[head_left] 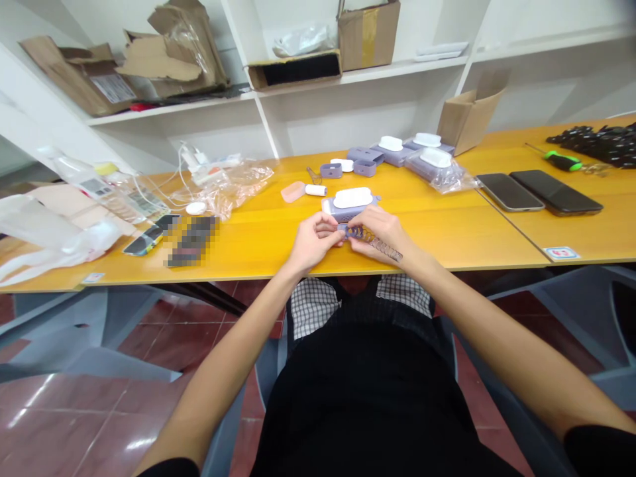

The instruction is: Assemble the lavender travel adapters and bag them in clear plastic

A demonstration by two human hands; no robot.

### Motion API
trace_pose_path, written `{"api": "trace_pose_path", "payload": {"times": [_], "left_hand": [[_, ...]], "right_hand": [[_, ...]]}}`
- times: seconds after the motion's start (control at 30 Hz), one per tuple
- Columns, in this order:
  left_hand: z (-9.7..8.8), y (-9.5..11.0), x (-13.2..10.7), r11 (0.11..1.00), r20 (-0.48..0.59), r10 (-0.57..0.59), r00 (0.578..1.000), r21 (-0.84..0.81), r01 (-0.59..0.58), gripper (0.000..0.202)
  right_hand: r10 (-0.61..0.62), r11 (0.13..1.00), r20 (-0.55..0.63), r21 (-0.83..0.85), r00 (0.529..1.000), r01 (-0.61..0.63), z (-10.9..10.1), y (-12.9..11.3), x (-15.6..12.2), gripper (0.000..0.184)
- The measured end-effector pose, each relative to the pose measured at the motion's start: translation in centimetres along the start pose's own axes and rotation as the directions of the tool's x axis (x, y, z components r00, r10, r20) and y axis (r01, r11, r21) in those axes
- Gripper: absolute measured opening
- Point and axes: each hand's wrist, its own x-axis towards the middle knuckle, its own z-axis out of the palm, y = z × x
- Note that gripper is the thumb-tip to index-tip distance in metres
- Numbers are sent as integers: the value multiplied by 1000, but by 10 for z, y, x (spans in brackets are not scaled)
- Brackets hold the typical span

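Observation:
Near the table's front edge, my left hand (314, 242) pinches a small purple plastic piece (342, 228) between thumb and fingers. My right hand (381, 230) closes on the same piece from the other side. A metal coil spring (380, 245) runs from that piece across my right hand towards the wrist, its coils spread out. Just beyond my fingers lies a purple holder with a white oval top (354, 197). My fingers partly cover its near side, so I cannot tell whether they touch it.
Further back are purple rings (331, 171), a white-handled peach piece (294, 192) and bagged purple holders (437, 165). Two phones (556, 192) and a green-black screwdriver (561, 160) lie right. Plastic bags (233, 189) and another phone (152, 235) lie left. White shelves (298, 86) hold cardboard boxes.

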Motion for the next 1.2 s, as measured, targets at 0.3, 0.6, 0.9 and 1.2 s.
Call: {"api": "trace_pose_path", "payload": {"times": [0.3, 0.6, 0.9, 1.2], "left_hand": [[1, -1, 1, 999, 34, -16, 999, 42, 15, 29], [0, -2, 1, 996, -57, -50, 997, 66, 53, 32], [0, -1, 1, 996, -23, -35, 999, 77, 36, 30], [-2, 2, 0, 997, 49, -52, 997, 59, 49, 35]], "right_hand": [[17, 997, 53, 77, 998, -21, -1, -8, 5, 9], [271, 945, 113, 157, 956, -286, -8, 5, 1, 67], [359, 865, 303, 247, 883, -436, -14, 1, 7, 17], [432, 718, 361, 416, 826, -558, -13, 4, 8, 19]]}}
